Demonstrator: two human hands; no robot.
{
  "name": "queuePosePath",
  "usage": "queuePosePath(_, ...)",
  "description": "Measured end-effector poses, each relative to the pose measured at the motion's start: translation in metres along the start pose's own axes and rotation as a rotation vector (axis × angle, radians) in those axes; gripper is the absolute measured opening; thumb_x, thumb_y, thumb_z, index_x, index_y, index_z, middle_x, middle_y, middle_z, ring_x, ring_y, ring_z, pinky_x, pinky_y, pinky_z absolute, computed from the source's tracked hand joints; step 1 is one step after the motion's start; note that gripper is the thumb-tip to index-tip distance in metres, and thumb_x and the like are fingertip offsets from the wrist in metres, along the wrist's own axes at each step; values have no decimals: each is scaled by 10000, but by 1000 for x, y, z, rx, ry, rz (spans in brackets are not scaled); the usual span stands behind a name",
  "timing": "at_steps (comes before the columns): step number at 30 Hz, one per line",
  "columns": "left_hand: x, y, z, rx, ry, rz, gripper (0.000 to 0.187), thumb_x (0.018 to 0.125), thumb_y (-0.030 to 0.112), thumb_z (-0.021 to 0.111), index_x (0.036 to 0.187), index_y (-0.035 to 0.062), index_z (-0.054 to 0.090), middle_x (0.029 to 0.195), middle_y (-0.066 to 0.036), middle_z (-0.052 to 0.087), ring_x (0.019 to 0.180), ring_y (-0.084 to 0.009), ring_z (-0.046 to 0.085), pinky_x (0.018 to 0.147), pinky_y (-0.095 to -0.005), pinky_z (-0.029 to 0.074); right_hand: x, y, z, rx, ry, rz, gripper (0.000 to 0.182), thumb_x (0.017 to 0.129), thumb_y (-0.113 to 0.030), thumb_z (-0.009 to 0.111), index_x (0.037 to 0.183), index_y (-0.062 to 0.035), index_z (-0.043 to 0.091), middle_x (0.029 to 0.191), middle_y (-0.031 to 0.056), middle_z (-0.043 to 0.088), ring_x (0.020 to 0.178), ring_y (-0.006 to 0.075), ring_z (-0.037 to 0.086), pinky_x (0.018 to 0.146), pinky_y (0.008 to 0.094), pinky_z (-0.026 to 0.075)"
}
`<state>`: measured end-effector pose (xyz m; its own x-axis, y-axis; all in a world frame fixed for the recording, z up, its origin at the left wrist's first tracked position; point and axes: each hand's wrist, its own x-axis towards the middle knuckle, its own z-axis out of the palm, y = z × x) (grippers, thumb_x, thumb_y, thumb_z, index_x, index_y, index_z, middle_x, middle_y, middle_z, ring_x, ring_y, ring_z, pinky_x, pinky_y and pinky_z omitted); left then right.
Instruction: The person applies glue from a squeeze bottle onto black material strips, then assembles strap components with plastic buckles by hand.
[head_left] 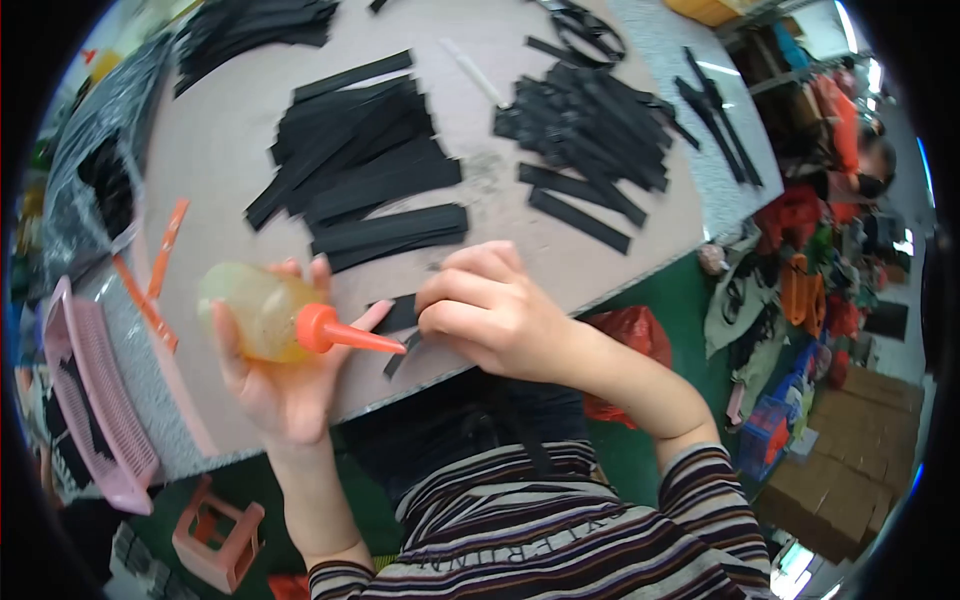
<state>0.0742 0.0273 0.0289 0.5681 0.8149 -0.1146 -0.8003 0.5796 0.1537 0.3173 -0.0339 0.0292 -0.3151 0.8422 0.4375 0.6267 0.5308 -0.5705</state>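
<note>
My left hand (pixel 290 385) is wrapped round a squeeze bottle (pixel 250 300) of yellowish liquid, tilted on its side. Its red nozzle (pixel 350 335) points right, with the tip close to a black strip (pixel 398 314). My right hand (pixel 490 310) pinches the end of that strip near the table's front edge. A short narrow dark piece (pixel 402 356) hangs just below the nozzle tip. Beyond my hands lies a pile of flat black strips (pixel 360 150). Farther right is a second heap of black strips (pixel 590 125), which look folded or joined.
A pink plastic basket (pixel 95 400) stands at the left edge, near orange strips (pixel 160 260). Clear plastic wrap (pixel 95 160) lies behind it. A white stick (pixel 475 72) rests between the heaps. A pink stool (pixel 220 535) and a red bag (pixel 635 340) are below table level.
</note>
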Motion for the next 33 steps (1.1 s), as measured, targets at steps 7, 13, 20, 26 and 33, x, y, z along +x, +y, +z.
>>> queuePosePath(7,-6,10,-6,-3,14,93,547,990,405,648,1375,40,516,1394,-143,556,1360,-300,475,1219,-679,150,-14,62,-131,459,399,805,146,891,-94,751,1005,-26,692,915,18,684,805,78,610,763,196,459)
queuePosePath(13,-26,30,-5,415,153,427,603,994,398,640,1413,6,454,1393,-184,544,1348,-322,502,1176,-586,351,-20,74,-103,-429,301,406,221,784,-100,803,999,-65,762,965,71,666,918,216,603,787,332,474)
queuePosePath(20,-20,6,3,1222,204,590,578,981,305,631,1418,-18,433,1368,-233,554,1282,-388,564,1056,-537,489,-5,-7,3,-179,-87,-73,407,708,-64,725,1113,-27,715,1040,91,612,922,256,621,788,374,514)
queuePosePath(26,-22,8,2,1132,280,566,555,923,257,698,1361,-24,506,1302,-212,605,1233,-345,603,1049,-482,486,-4,-8,6,-241,-93,-125,367,742,-121,646,1080,15,686,1047,92,597,936,242,602,813,349,503)
queuePosePath(33,-22,11,-2,1125,275,499,558,947,280,675,1372,-32,493,1321,-215,590,1236,-339,600,1046,-492,495,-3,-8,6,-224,-100,-108,360,737,-115,652,1071,13,691,1052,94,599,945,249,604,830,356,507)
